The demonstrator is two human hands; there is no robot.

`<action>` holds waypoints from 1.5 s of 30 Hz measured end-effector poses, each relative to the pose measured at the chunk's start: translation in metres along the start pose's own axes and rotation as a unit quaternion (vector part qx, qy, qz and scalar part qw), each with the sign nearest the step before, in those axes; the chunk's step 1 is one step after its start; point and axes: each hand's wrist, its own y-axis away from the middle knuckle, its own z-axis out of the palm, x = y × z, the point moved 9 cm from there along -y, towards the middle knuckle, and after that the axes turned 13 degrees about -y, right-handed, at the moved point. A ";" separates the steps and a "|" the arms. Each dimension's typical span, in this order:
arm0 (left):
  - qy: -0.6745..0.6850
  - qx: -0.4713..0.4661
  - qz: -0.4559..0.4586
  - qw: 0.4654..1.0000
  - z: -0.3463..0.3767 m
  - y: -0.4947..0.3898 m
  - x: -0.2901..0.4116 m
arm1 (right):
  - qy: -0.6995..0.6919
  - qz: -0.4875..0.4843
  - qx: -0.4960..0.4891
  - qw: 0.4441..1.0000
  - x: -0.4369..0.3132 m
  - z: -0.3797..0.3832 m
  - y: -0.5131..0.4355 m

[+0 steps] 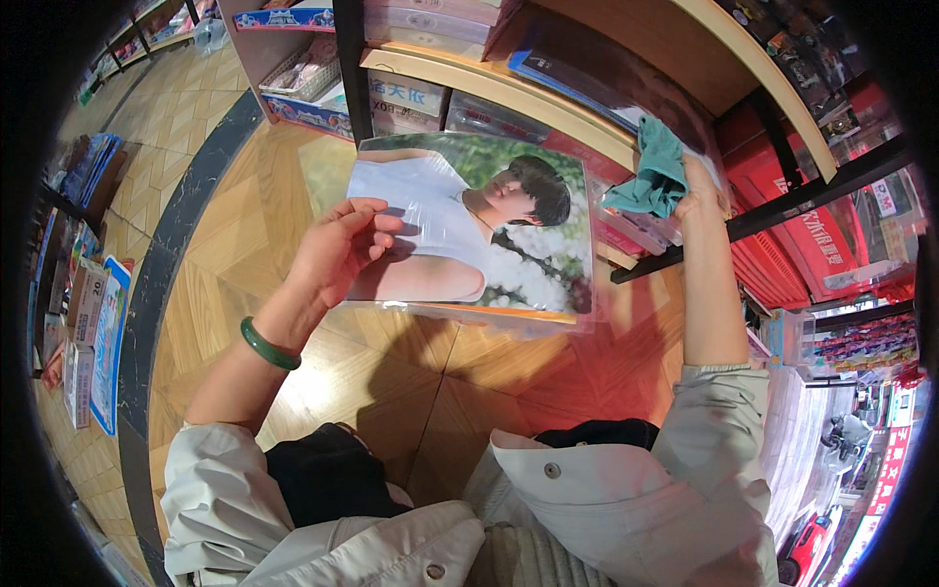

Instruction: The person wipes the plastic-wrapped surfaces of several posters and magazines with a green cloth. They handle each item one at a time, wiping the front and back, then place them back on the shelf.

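My left hand (pixel 343 246), with a green bangle (pixel 270 343) on the wrist, is over the left part of a large glossy photo print (pixel 469 220) in a clear plastic sleeve. Its fingers are loosely curled and slightly apart, with their tips in sight and a shadow falling on the print. The print shows a person in a white sleeveless top. More plastic sleeves show beneath its edges; what supports them is hidden. A bunched green cloth (pixel 653 176) is in my right hand (pixel 693 189), beside the shelf front to the right of the print.
A wooden shelf unit (pixel 506 92) with a black metal frame stands ahead, holding boxes (pixel 407 99) and a flat dark package (pixel 579 66). Red packages (pixel 799 227) are at the right. More goods (pixel 88 308) stand on the left. Below is a wood-patterned floor (pixel 220 249).
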 end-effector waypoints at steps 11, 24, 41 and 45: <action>-0.598 0.261 0.303 0.694 -0.051 0.007 0.039 | 0.064 0.045 -0.013 0.997 -0.004 0.002 -0.011; -0.110 0.024 0.073 0.991 -0.020 -0.001 -0.001 | 0.482 -0.401 -0.367 0.687 0.173 0.174 0.195; -0.168 0.021 0.140 0.976 -0.002 0.015 -0.015 | 0.482 -0.379 -0.264 0.745 0.170 0.185 0.137; -0.149 0.049 0.207 0.966 0.010 0.025 -0.018 | 0.302 -0.376 -0.421 0.768 0.205 0.243 0.217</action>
